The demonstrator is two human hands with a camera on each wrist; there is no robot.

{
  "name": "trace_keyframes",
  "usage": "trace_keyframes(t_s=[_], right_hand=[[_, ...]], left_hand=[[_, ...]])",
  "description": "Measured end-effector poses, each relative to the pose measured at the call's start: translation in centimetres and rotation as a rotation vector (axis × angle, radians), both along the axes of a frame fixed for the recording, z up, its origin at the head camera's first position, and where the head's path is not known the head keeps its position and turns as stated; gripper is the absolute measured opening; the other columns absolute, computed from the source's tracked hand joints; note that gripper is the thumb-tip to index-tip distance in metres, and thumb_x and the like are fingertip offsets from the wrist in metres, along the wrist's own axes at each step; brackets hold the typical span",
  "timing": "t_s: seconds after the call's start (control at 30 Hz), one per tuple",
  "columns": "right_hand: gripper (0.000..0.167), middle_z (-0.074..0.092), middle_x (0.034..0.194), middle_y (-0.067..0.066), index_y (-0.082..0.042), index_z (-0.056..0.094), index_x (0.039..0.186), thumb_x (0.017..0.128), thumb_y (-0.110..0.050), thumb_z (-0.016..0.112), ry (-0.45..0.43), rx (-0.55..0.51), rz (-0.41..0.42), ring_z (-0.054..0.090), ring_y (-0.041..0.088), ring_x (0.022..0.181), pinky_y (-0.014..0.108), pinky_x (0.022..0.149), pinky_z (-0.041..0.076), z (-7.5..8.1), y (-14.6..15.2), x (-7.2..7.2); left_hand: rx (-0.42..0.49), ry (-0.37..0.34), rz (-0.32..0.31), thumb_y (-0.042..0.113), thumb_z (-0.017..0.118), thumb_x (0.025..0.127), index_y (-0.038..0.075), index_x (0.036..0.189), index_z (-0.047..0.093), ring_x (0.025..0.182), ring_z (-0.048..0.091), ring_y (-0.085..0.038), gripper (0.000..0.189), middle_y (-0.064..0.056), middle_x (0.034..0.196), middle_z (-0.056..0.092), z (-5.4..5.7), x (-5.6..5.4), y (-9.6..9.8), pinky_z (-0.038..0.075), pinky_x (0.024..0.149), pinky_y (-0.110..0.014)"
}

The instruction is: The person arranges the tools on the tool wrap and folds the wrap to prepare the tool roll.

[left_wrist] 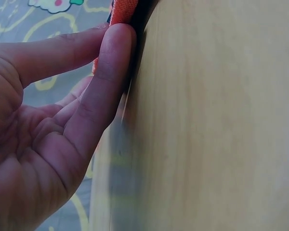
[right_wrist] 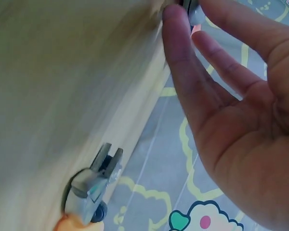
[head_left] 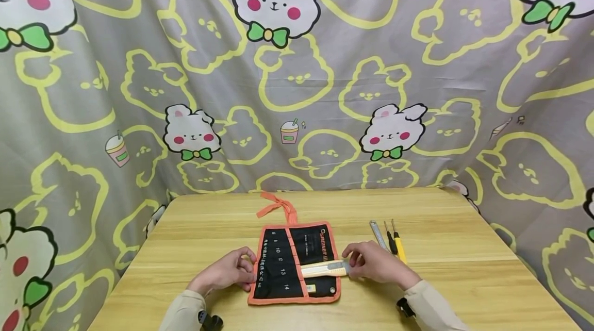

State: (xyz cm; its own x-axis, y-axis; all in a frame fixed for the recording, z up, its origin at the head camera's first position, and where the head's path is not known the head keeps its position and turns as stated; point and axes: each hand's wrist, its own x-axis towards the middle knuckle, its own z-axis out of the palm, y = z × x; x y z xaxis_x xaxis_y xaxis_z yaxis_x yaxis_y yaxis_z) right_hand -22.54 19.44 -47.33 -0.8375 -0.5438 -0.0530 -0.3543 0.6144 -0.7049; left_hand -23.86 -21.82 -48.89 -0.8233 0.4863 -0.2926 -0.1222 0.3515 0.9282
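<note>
A black tool pouch (head_left: 274, 290) with orange trim lies unfolded on the table, its pockets printed with sizes. My left hand (head_left: 230, 270) pinches its left border between thumb and fingers; the orange edge (left_wrist: 123, 12) shows between them in the left wrist view. A pale yellow utility knife (head_left: 320, 269) lies across the pouch's right half, its left end at the pocket edge. My right hand (head_left: 377, 264) pinches the knife's grey right end. In the right wrist view, thumb and fingers of the right hand (right_wrist: 231, 106) meet at the top, around a dark end.
Beyond the right hand lie a grey wrench (head_left: 378, 234), a black-handled tool (head_left: 391, 243) and a yellow-handled tool (head_left: 399, 248). A grey two-jawed tool head (right_wrist: 94, 185) shows in the right wrist view. Orange ties (head_left: 278, 204) stretch behind the pouch. A patterned curtain (head_left: 297, 88) surrounds the table.
</note>
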Motion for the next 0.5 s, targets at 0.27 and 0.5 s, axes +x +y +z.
trace_keyframes(t_s=[0.27,0.5], right_hand=[[0.032,0.066,0.095,0.001,-0.009,0.068,0.112,0.084,-0.002,0.081,-0.023,-0.007,0.001,0.062,0.012,0.082,0.026,0.069,0.054,-0.3,0.22,-0.13],[0.029,0.068,0.092,0.0,-0.008,0.07,0.112,0.085,0.001,0.077,0.009,-0.01,0.012,0.061,0.009,0.08,0.026,0.068,0.054,-0.22,-0.01,-0.17]], left_hand=[[0.018,-0.007,0.001,-0.008,0.069,0.091,-0.002,0.112,0.049,0.067,0.067,-0.017,0.03,-0.008,0.082,0.062,-0.1,0.03,-0.02,0.062,0.065,-0.034],[0.02,-0.01,-0.002,-0.008,0.07,0.091,-0.003,0.112,0.048,0.068,0.067,-0.017,0.031,-0.007,0.081,0.06,-0.02,-0.01,0.0,0.062,0.065,-0.035]])
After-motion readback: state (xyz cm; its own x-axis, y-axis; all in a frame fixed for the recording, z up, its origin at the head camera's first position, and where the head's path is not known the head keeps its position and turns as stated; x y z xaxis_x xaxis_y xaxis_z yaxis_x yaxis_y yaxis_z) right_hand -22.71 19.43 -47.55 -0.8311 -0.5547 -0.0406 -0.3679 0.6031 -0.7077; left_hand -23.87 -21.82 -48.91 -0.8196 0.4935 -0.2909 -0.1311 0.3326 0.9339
